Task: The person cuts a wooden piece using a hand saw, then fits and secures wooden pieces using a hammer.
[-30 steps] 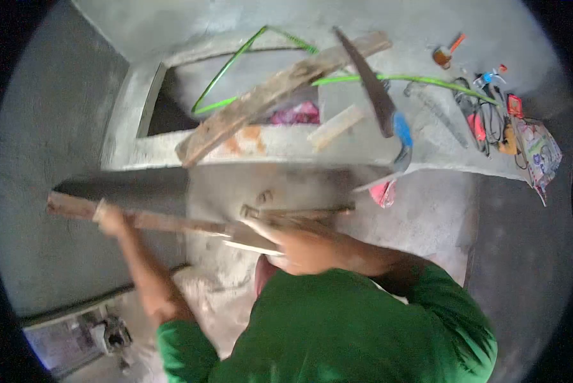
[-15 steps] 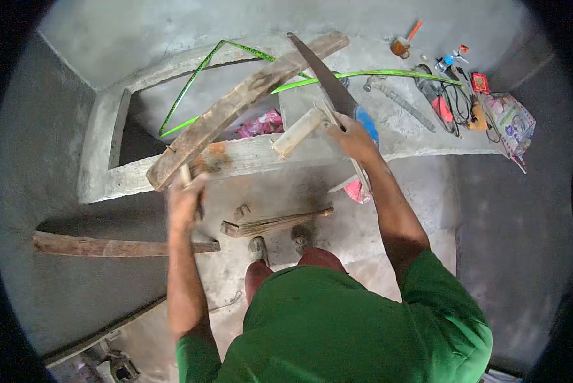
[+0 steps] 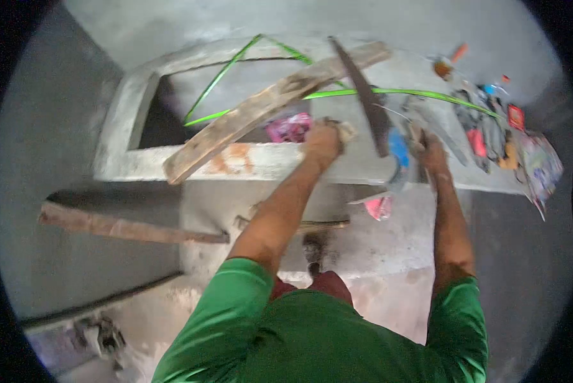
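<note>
Left hand [image 3: 325,144] closed on pale wood [image 3: 346,133], right hand [image 3: 432,155] near saw [image 3: 372,107], grip unclear

The person wears a plain green shirt [image 3: 344,338], its left sleeve [image 3: 226,306] and right sleeve [image 3: 462,313] short, loose and creased. Dark red shorts [image 3: 331,287] show past the hem, with a blurred, dark, dirty-looking shoe [image 3: 314,250] beyond. The left hand [image 3: 325,142] and right hand [image 3: 432,153] are bare.
</note>
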Demonstrator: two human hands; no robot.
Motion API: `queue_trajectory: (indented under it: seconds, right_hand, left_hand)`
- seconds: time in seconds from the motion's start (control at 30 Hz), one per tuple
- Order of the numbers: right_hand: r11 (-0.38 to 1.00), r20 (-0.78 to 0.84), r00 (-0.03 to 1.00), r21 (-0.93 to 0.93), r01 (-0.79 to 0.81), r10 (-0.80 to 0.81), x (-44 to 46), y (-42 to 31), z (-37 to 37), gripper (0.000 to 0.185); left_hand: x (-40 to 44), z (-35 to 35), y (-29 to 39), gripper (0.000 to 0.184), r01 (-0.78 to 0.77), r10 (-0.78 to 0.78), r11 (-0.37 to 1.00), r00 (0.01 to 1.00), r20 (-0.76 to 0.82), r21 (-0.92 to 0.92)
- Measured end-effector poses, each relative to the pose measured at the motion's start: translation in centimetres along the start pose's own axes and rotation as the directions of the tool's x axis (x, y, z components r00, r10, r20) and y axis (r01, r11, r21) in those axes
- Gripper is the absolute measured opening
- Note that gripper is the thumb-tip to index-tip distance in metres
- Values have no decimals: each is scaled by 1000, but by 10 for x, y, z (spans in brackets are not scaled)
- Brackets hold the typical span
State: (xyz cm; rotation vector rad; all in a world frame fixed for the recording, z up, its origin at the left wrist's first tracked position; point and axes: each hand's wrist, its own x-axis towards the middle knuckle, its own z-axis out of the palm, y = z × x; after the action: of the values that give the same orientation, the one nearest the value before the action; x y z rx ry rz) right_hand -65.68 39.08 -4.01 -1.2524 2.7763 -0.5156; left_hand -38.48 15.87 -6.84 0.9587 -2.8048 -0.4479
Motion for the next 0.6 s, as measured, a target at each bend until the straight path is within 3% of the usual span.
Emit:
queue_trajectory:
  seconds: [0.03,0.07,0.1,0.13,0.17,0.2,0.23,0.27,0.3,0.33,0.37,0.4,0.43,0.47,0.5,0.53,0.57,0.6]
  right_hand:
    - [949,-68,949,-93,300,-307,-5,0,1,50]
    - [944,-53,943,-62,324,-327,-12,-13,7,50]
    - [955,-222,931,-2,298,-291,-18,-27,9,48]
    - [960,-384,894,58,273,-231,-26,-39,10,45]
    - [955,-381,893,70,287,-240,-39,-57,8,45]
    - [947,-173,981,289,141,-93,-56,-85,8,47]
    - [889,77,997,454,-53,20,-72,-111,11,50]
    - [839,84,987,540,70,-137,-85,-130,36,51]
    - [762,73,954,621,184,-291,-98,-155,61,53]
    - [641,190,926,765,70,-327,-119,-211,49,54]
    - [575,148,918,812,100,-369,-134,-241,74,55]
    - [504,104,908,854,128,-407,-144,-267,98,57]
    - [532,400,848,829,-173,-347,-152,-301,85,60]
    - [570,451,817,799,-190,-360,-159,-323,82,62]
    - [608,500,782,767,-202,-371,-167,-346,79,64]
    - [634,329,815,771,60,-477,-174,-357,89,65]
    - [577,264,790,806,135,-553,-175,-365,100,69]
    - [582,273,778,801,141,-565,-176,-378,97,69]
  left_hand:
    - [3,11,-1,54,-9,7,1000,996,-89,-17]
    - [3,17,-9,51,-30,24,999,983,-180,-32]
    - [-7,10,-20,51,-3,0,1000,984,-176,-14]
    - [-21,-3,-22,45,-28,-12,989,962,-272,-143]
    - [-35,-18,-21,40,-72,-32,961,929,-368,-268]
    - [-48,-36,-22,40,-60,-43,963,927,-371,-262]
    - [-66,-54,-26,39,-7,-172,874,931,-322,-486]
    - [-84,-64,-30,39,43,-285,730,926,-246,-683]
    - [-103,-67,-34,40,141,-400,483,914,-74,-864]
    - [-122,-69,-38,40,223,-456,187,882,117,-957]
    - [-140,-63,-45,40,214,-471,185,876,105,-959]
    - [-157,-51,-56,42,167,-460,-118,865,203,-979]
    - [-168,-47,-66,45,106,-416,-412,862,290,-905]
    - [-176,-54,-73,45,89,-429,-416,858,282,-905]
    - [-186,-63,-81,48,48,-528,-447,792,307,-893]
    - [-196,-69,-90,52,4,-615,-477,712,338,-879]
    - [-206,-68,-109,58,-3,-591,-489,737,329,-872]
    - [-213,-81,-117,56,-30,-650,-373,722,238,-927]
